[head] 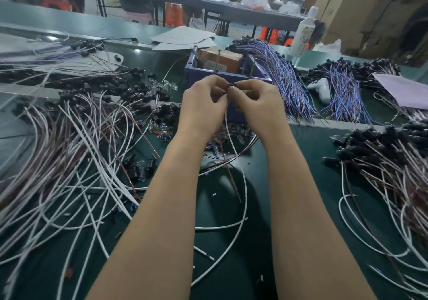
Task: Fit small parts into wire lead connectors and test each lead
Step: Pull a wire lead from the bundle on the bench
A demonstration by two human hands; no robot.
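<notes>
Forearms: left forearm (150, 218) and right forearm (308, 207) are extending bare from the bottom edge toward the centre, converging at the hands.
Table: green table (319, 142) is carrying all the material.
Left pile: white and brown leads (69, 149) are lying loose and tangled across the left half, with black connectors at their far ends.
Right pile: terminated leads (382, 160) are lying at the right edge, their black connectors heaped together on the far side.
Blue bundles: blue and purple leads (284, 79) are lying behind and to the right of the hands, the nearer bundle resting against the bin.
Bin: blue bin (203, 70) is standing directly behind the hands and is holding a cardboard box (220, 61).
Bottle: white bottle (303, 35) is standing upright at the far edge, right of the bin.
Left hand: left hand (201, 105) is pinching the held connector between thumb and forefinger, with the other fingers curled.
Right hand: right hand (257, 105) is pinching the same connector from the opposite side; what else its fingertips are holding cannot be told.
Small parts: clear bulbs (238, 135) are lying scattered on the table just below the hands.
Held lead: white wire (228, 128) is hanging from the connector down between the wrists.
Connector: black connector (232, 85) is sitting between both sets of fingertips, raised above the table in front of the bin.
</notes>
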